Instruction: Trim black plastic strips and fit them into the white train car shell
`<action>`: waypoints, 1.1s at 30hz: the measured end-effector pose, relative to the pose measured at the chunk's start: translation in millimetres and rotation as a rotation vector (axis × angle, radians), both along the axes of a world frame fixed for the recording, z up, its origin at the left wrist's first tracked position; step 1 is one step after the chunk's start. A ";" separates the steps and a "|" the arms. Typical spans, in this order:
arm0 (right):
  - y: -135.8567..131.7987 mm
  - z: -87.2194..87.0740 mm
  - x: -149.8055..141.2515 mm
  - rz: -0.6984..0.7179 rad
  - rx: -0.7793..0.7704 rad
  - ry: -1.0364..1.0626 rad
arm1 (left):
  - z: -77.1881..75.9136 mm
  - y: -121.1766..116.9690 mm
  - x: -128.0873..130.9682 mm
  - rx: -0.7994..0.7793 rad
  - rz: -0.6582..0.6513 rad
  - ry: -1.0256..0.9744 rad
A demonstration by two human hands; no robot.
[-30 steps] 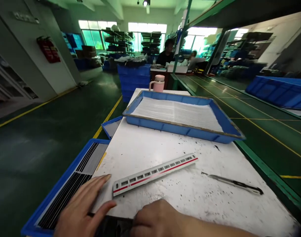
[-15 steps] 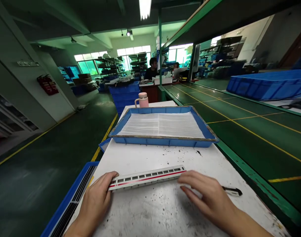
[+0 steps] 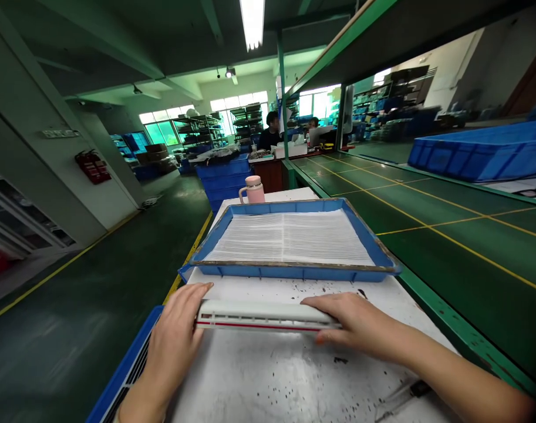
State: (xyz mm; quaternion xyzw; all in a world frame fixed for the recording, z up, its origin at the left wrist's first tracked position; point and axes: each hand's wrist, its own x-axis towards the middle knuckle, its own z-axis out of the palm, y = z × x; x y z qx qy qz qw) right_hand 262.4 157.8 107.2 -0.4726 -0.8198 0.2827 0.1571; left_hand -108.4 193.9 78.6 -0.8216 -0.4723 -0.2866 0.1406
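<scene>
While both bare hands close on it, a long white plastic strip [image 3: 263, 315] with a thin red stripe and a few small rectangular slots at its left end lies crosswise in front of the person. The left hand [image 3: 173, 341] clenches the strip's left end, and the right hand [image 3: 356, 320] grasps its right end, with the fingers [image 3: 320, 302] curled over the top edge. The grip is firm on both sides. Whether the strip touches the white desk [image 3: 294, 376] or is slightly raised cannot be told.

Just beyond the grip, a shallow blue rectangular tray [image 3: 294, 271] holds a flat stack of thin white strips [image 3: 289, 238]. Behind the tray stands a pale pink mug-shaped bottle [image 3: 252, 191] with a handle. Below and to the right of the right hand, a black-and-silver utility knife [image 3: 402, 399] lies on the speckled desk. Left of the left hand shows the rim of a bright blue plastic crate [image 3: 127, 358]. Far ahead, past a stack of blue crates [image 3: 221, 182], a seated co-worker [image 3: 270, 132] is at a distant desk. To the right of the grip, a long blue crate [image 3: 474, 151] sits on a green-edged shelf.
</scene>
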 end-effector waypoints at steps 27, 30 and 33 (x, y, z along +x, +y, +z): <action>40.9 -18.3 15.5 -0.120 0.292 -0.217 | -18.0 37.5 24.7 -0.876 -0.171 -0.037; 82.8 3.9 45.3 -0.303 0.286 -0.307 | -17.0 36.4 30.9 -0.883 -0.205 -0.075; 126.6 7.1 74.4 -0.397 0.141 -0.472 | -16.9 40.1 26.4 -0.858 -0.243 -0.164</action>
